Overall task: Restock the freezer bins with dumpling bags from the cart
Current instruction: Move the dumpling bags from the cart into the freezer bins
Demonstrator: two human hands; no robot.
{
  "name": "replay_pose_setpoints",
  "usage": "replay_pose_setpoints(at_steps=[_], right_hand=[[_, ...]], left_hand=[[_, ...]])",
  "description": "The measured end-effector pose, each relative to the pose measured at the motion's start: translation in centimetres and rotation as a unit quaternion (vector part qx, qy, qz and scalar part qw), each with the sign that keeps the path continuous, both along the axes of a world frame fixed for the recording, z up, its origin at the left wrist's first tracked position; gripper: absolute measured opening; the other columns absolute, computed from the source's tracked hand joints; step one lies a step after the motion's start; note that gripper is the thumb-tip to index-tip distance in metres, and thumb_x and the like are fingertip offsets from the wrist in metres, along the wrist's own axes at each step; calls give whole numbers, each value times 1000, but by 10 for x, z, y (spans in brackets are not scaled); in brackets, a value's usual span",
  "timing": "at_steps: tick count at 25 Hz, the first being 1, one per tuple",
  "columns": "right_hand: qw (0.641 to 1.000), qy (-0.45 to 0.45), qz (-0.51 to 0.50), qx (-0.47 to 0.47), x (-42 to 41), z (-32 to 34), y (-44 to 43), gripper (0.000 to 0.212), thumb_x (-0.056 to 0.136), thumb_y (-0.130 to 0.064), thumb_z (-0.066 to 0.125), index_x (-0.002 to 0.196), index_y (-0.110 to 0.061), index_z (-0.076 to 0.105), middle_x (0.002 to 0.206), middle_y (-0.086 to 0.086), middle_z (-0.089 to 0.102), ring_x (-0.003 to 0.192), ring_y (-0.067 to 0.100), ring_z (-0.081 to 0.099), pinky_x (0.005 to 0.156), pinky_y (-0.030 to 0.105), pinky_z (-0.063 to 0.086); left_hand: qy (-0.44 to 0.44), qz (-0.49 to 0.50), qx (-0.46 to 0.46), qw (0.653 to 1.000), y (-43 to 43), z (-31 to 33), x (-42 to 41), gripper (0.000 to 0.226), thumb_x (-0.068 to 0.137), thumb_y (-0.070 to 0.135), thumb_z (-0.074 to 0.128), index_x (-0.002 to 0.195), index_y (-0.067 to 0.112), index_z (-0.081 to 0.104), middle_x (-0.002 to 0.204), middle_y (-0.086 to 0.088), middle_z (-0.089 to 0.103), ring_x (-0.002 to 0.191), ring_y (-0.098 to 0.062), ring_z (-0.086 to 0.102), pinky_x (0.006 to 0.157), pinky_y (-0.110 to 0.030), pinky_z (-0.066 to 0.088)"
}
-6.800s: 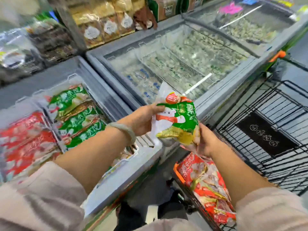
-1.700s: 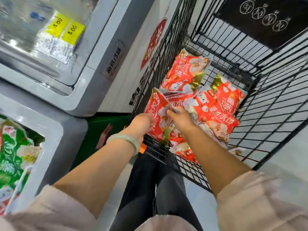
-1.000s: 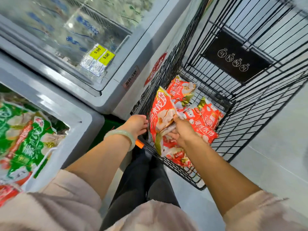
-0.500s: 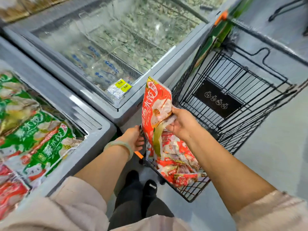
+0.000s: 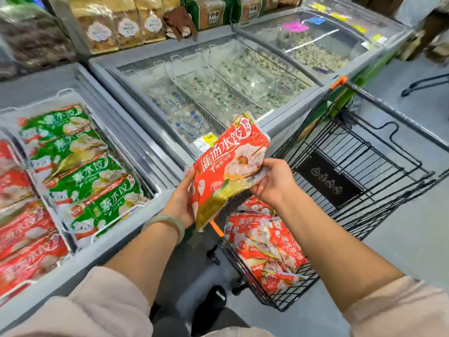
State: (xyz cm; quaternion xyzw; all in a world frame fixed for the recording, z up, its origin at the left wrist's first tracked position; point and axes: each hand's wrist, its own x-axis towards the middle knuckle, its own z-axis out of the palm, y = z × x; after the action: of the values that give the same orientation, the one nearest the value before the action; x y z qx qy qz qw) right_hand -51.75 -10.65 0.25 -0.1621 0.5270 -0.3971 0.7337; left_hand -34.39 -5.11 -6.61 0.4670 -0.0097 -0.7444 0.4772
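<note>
Restocking looks partway done: the open grey freezer bin at nine o'clock holds stacked green and red bags, loose red bags lie in the black wire cart at five o'clock, and one glossy red plastic dumpling bag hangs tilted at centre, the left hand and right hand each curling fingers round an edge.
</note>
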Motion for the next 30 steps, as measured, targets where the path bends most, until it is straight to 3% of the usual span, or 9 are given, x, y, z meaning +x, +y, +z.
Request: replay_pose_setpoints(at_steps=[3, 6, 9, 13, 19, 23, 25, 27, 30], right_hand=[[999, 42, 23, 21, 34, -11, 7, 35, 90, -18, 34, 107, -9, 64, 90, 8, 70, 76, 23, 67, 72, 33, 58], [992, 97, 66, 39, 85, -23, 15, 25, 91, -16, 34, 83, -15, 58, 57, 1, 69, 59, 19, 66, 50, 26, 57], [969, 185, 163, 32, 143, -37, 29, 18, 89, -11, 42, 81, -17, 57, 69, 3, 65, 70, 17, 59, 64, 30, 55], [944, 210, 253, 20, 224, -52, 66, 18, 89, -3, 44, 87, -11, 59, 79, 5, 57, 68, 17, 56, 47, 22, 56], [898, 239, 370, 5, 333, -60, 102, 18, 93, -5, 47, 78, -11, 56, 67, 4, 59, 59, 15, 58, 50, 26, 55], [871, 258, 418, 6, 394, -58, 121, 12, 94, -4, 45, 91, -9, 56, 89, 9, 61, 75, 20, 60, 52, 30, 55], [860, 269, 433, -5, 417, -60, 118, 13, 95, -11, 47, 107, -9, 52, 116, 12, 57, 96, 26, 60, 69, 35, 57], [844, 289, 452, -27, 436, -59, 112, 32, 97, -26, 49, 126, -12, 47, 135, 11, 48, 112, 28, 54, 95, 42, 48], [803, 299, 514, -45, 468, -60, 102, 61, 90, -57, 47, 138, -18, 42, 142, 8, 46, 125, 26, 46, 99, 43, 39]], left_hand=[[-12, 38, -9, 999, 20, 7, 45, 34, 87, 42, 61, 89, 10, 70, 75, -9, 76, 60, -21, 73, 54, -38, 60], [-48, 66, 1, 997, 51, 5, 112, 45, 79, 37, 70, 114, 8, 68, 94, -10, 76, 75, -23, 74, 66, -39, 60], [-124, 71, -7, 990, 85, 3, 188, 53, 79, 31, 70, 125, 7, 61, 104, -10, 73, 78, -22, 74, 74, -39, 61], [-142, 77, -30, 986, 130, 12, 267, 36, 87, 20, 64, 119, 5, 63, 98, -13, 74, 79, -24, 74, 72, -40, 61], [-221, 87, -94, 967, 179, 17, 354, 32, 90, 6, 57, 122, 8, 57, 97, -11, 74, 78, -23, 73, 68, -38, 61], [-263, 116, -53, 956, 209, 23, 411, 31, 90, 12, 62, 121, 7, 58, 114, -21, 67, 92, -32, 67, 90, -51, 53], [-259, 133, -33, 956, 220, 23, 436, 36, 89, 17, 63, 123, 5, 59, 118, -23, 65, 94, -32, 68, 91, -52, 52], [-230, 153, -29, 961, 226, 24, 453, 33, 88, 20, 64, 119, 8, 61, 115, -22, 67, 92, -32, 69, 87, -52, 54], [-158, 178, -14, 971, 233, 25, 472, 22, 88, 23, 62, 107, 12, 66, 99, -16, 74, 81, -29, 73, 75, -49, 59]])
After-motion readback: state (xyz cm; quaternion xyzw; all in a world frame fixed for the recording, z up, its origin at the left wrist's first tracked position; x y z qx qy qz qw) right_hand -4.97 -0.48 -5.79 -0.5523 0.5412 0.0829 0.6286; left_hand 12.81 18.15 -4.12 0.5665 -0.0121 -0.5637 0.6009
